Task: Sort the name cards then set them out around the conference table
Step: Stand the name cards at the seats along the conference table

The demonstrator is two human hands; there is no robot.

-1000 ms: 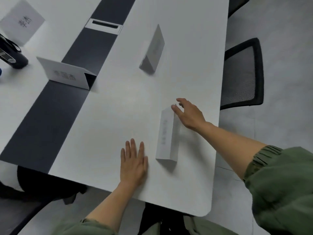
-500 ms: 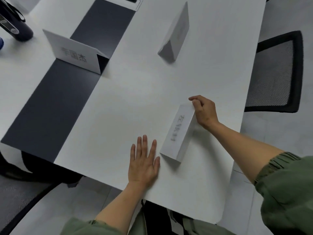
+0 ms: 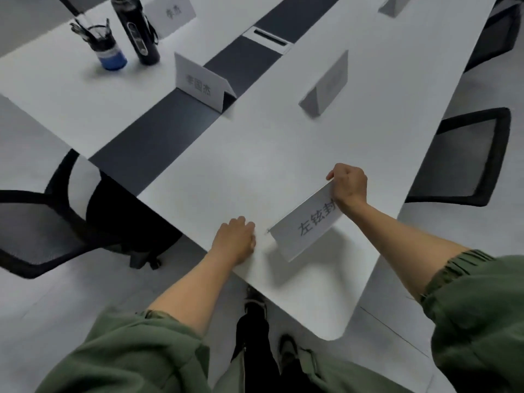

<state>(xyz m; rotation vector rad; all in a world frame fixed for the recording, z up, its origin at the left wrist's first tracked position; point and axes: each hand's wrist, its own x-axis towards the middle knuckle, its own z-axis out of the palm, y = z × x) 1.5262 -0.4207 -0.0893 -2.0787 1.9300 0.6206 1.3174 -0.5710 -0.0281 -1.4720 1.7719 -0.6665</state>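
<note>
Half a second ago the left hand (image 3: 235,241) lay flat on the table (image 3: 283,154) with its fingers spread. Now those fingers are curled into a loose fist that holds nothing and rests on the white top at the near edge. The right hand (image 3: 348,185) has tightened too: thumb and curled fingers pinch the far end of the card (image 3: 304,224). The card stood as a folded tent with its print seen edge-on. It is now tipped so that its printed face looks up towards the person, and the dark characters are readable.

The card's long axis runs on a slant, from its near-left end just beside the left hand to its far-right end in the right hand's grip. It sits over the near corner of the table with a shadow under it. I cannot tell whether its lower edge touches the top.

Further off, a second card (image 3: 200,83) stands at the dark middle strip with its print facing this way. A third (image 3: 326,86) stands as a tent to its right. A black bottle (image 3: 136,32) and a pen cup (image 3: 106,46) stand at the far left. A mesh chair (image 3: 467,157) is beside the table's right edge.
</note>
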